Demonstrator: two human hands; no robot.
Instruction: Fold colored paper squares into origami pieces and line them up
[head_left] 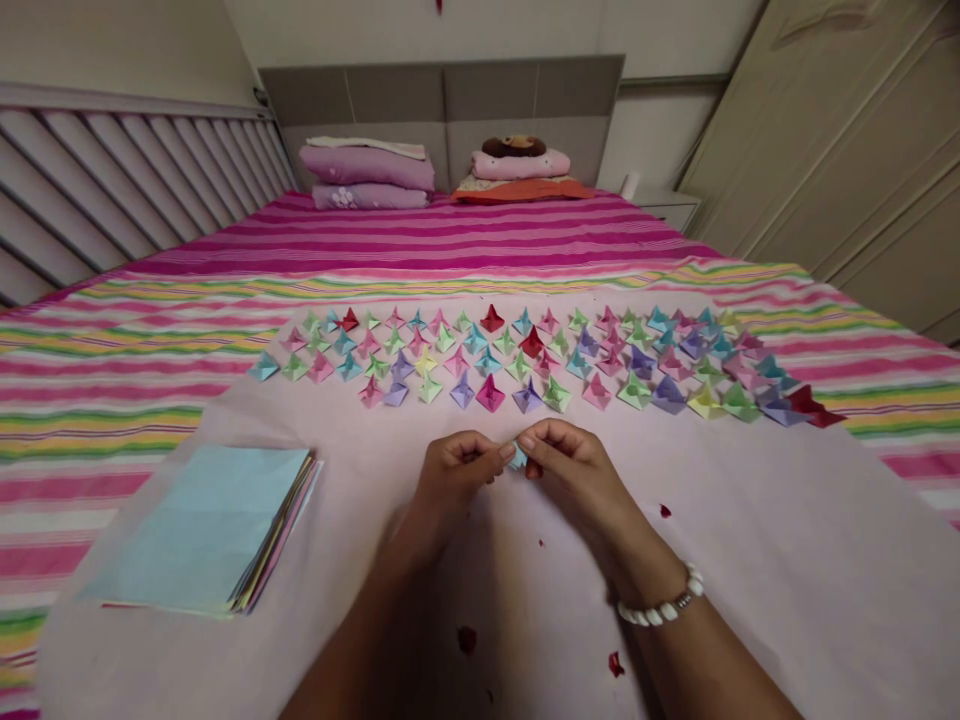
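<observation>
Blue paper piece, 1 only, is clamped by fingertips of left hand and right hand.

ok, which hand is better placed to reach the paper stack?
Left, probably. The left hand is on the same side as the paper stack; the right hand would have to cross over. Both pinch the small blue folded piece.

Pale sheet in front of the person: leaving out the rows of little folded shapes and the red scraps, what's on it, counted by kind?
Hands: 2 (left hand, right hand)
Blue paper piece, pinched between both: 1
Paper stack: 1
Bracelet: 1
Total: 5
</observation>
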